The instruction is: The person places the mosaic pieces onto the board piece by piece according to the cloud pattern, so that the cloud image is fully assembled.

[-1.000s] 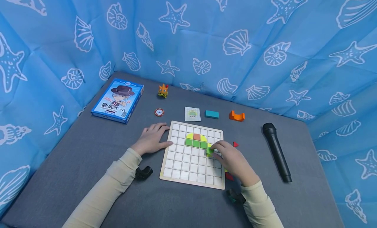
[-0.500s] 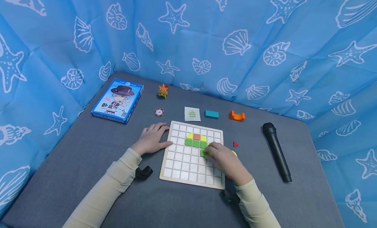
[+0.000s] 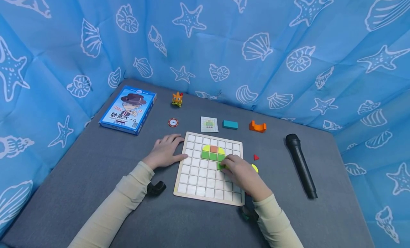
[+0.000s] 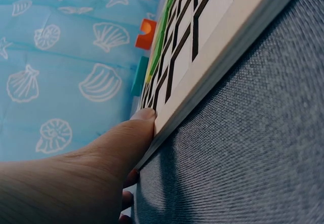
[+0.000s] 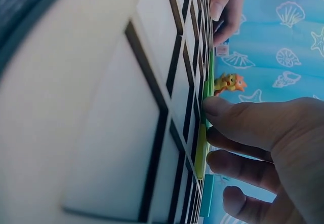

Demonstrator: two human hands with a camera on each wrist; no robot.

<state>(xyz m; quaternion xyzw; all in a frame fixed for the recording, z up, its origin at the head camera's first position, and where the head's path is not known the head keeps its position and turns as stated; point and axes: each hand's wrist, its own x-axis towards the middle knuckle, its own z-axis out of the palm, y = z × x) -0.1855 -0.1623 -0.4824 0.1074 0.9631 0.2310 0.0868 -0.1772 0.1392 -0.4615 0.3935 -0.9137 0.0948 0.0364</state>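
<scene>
Pressing a green tile (image 3: 220,166) into the grid board (image 3: 195,176), right hand (image 3: 243,175).

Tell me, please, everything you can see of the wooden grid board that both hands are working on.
The grid board is a square, pale wooden tray with white cells split by thin dark lines. It lies flat on the grey table. Green, yellow and orange tiles fill cells near its far edge. The left hand rests against its left rim; the right hand presses a green tile onto it.
</scene>
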